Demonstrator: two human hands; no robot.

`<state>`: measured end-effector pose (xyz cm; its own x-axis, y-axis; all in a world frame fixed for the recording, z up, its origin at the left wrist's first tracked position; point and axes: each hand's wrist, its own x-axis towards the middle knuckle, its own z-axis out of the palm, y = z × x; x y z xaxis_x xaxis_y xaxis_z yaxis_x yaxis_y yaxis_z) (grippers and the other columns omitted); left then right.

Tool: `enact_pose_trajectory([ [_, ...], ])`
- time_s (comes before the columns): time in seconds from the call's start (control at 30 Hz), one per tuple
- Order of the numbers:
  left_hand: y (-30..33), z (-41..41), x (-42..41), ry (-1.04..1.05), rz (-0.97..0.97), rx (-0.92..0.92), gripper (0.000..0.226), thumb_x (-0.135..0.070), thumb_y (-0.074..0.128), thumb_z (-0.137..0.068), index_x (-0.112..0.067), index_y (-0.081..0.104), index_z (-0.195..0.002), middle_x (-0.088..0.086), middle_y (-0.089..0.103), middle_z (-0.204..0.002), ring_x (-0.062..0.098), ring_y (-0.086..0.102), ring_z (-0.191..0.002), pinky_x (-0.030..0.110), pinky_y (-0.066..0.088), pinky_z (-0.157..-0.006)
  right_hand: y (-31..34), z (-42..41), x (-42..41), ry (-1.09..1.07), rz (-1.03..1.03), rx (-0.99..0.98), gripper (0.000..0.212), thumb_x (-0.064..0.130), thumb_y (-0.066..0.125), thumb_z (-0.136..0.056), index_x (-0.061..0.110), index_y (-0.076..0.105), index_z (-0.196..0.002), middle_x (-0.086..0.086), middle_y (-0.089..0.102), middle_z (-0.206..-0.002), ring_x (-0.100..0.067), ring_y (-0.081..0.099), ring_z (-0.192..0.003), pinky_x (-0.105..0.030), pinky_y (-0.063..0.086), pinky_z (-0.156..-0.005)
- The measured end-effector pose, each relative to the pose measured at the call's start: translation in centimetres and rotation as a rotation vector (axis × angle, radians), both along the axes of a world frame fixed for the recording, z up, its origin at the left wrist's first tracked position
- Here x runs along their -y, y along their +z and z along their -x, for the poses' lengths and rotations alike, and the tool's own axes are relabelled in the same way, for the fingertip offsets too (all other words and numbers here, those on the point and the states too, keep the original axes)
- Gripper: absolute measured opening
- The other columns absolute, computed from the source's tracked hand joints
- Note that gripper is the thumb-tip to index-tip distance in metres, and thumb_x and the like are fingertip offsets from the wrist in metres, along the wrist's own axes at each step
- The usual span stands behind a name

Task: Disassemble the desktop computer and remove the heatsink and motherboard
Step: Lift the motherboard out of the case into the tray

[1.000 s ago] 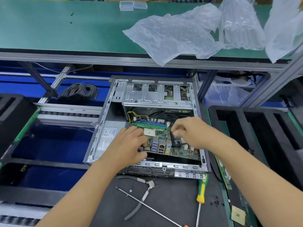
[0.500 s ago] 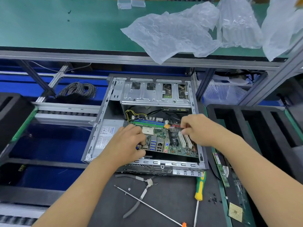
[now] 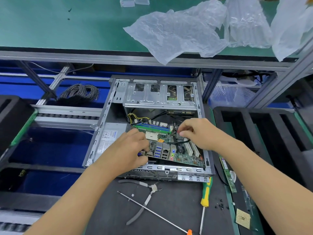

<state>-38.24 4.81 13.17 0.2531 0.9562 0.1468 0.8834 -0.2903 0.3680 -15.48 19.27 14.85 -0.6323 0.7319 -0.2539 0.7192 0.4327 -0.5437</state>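
- Your case (image 3: 157, 97) is bare, dull grey sheet metal.
- The bags (image 3: 177, 34) above you are thin, crinkled, translucent plastic.
- Your screwdriver (image 3: 206, 192) handle is glossy plastic.

Green bench shelf (image 3: 50, 28) w/ aluminium frame (image 3: 84, 58), blue bins (image 3: 47, 146) below.

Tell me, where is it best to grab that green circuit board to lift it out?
Probably by its bare edges. The motherboard sits tilted in the case, port side raised toward the person. The left hand grips that raised left corner; the right hand is at cables further back.
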Motion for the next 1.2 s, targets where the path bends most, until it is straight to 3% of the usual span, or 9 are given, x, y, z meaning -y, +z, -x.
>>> enact_pose_trajectory([
  [0.13, 0.2, 0.6, -0.9, 0.050, 0.046, 0.008, 0.012, -0.016, 0.069, -0.065, -0.010, 0.068, -0.075, 0.003, 0.064, -0.086, 0.028, 0.054, -0.084, 0.043, 0.051, -0.071, 0.5, -0.9, 0.5, 0.099, -0.057, 0.063, 0.018, 0.032, 0.055, -0.096, 0.022, 0.069, -0.102, 0.005, 0.065, -0.100, -0.011, 0.057, -0.089, -0.027, 0.047, -0.082],
  [0.33, 2.2, 1.6, -2.7, 0.106, 0.093, -0.005, 0.011, -0.023, 0.072, -0.068, -0.016, 0.069, -0.077, -0.007, 0.061, -0.080, 0.019, 0.054, -0.083, 0.036, 0.048, -0.073, 1.7, -1.1, 2.4, 0.090, 0.017, 0.000, 0.073, 0.088, 0.031, -0.064, 0.031, 0.069, -0.091, 0.011, 0.063, -0.090, -0.007, 0.056, -0.086, -0.031, 0.048, -0.078],
  [0.43, 2.9, 1.7, -2.9, 0.117, 0.126, 0.008, 0.009, -0.023, 0.073, -0.070, -0.019, 0.068, -0.077, -0.010, 0.061, -0.081, 0.014, 0.052, -0.080, 0.034, 0.046, -0.072, 2.0, -0.6, 3.4, 0.092, 0.039, -0.088, 0.066, 0.087, 0.030, -0.063, 0.041, 0.062, -0.099, 0.012, 0.055, -0.103, -0.010, 0.046, -0.101, -0.032, 0.041, -0.088],
  [0.67, 3.6, 1.3, -2.0, 0.121, 0.129, -0.008, 0.009, -0.024, 0.072, -0.071, -0.019, 0.067, -0.076, -0.009, 0.060, -0.082, 0.012, 0.049, -0.079, 0.034, 0.046, -0.070, 2.4, 1.9, 4.8, 0.031, 0.032, -0.164, 0.065, 0.089, 0.039, -0.064, 0.031, 0.060, -0.084, 0.012, 0.054, -0.076, 0.000, 0.047, -0.066, -0.017, 0.034, -0.059],
  [0.83, 6.3, 1.5, -2.6, 0.146, 0.170, -0.006, 0.006, -0.028, 0.071, -0.071, -0.023, 0.069, -0.075, -0.010, 0.063, -0.077, 0.017, 0.056, -0.077, 0.041, 0.050, -0.073, 3.2, 3.2, 4.8, 0.006, 0.007, -0.169, 0.041, 0.077, 0.045, -0.078, 0.038, 0.058, -0.083, 0.014, 0.054, -0.074, -0.007, 0.044, -0.083, -0.024, 0.033, -0.061],
  [0.97, 9.3, 2.3, -3.2, 0.176, 0.249, -0.021, 0.018, -0.044, 0.066, -0.064, -0.033, 0.071, -0.078, -0.009, 0.066, -0.072, 0.015, 0.060, -0.072, 0.039, 0.054, -0.068, 5.7, 4.2, 3.8, 0.023, 0.103, -0.146, 0.056, 0.077, 0.041, -0.080, 0.026, 0.064, -0.075, 0.014, 0.057, -0.057, 0.002, 0.051, -0.054, -0.027, 0.036, -0.055],
  [1.07, 9.7, 2.3, -3.5, 0.157, 0.304, 0.028, 0.022, -0.042, 0.067, -0.065, -0.032, 0.074, -0.084, -0.011, 0.067, -0.082, 0.016, 0.061, -0.080, 0.041, 0.053, -0.075, 6.1, 4.3, 3.5, 0.023, 0.188, -0.125, 0.061, 0.076, 0.040, -0.082, 0.018, 0.058, -0.073, 0.014, 0.039, -0.037, -0.003, 0.035, -0.034, -0.027, 0.027, -0.049],
  [1.13, 8.7, 2.1, -3.4, 0.147, 0.276, -0.001, 0.018, -0.037, 0.071, -0.070, -0.029, 0.074, -0.086, -0.013, 0.066, -0.087, 0.015, 0.057, -0.089, 0.041, 0.049, -0.083, 5.8, 4.3, 3.7, 0.024, 0.248, -0.073, 0.062, 0.075, 0.039, -0.084, 0.017, 0.059, -0.079, 0.017, 0.046, -0.044, -0.001, 0.040, -0.039, -0.028, 0.029, -0.051],
  [1.2, 7.3, 1.9, -3.1, 0.169, 0.253, 0.011, 0.018, -0.038, 0.069, -0.072, -0.030, 0.072, -0.087, -0.014, 0.063, -0.086, 0.015, 0.051, -0.096, 0.043, 0.045, -0.090, 5.2, 4.3, 3.8, 0.003, 0.292, -0.044, 0.060, 0.073, 0.037, -0.085, 0.019, 0.063, -0.092, 0.014, 0.066, -0.078, -0.003, 0.058, -0.069, -0.027, 0.040, -0.064],
])
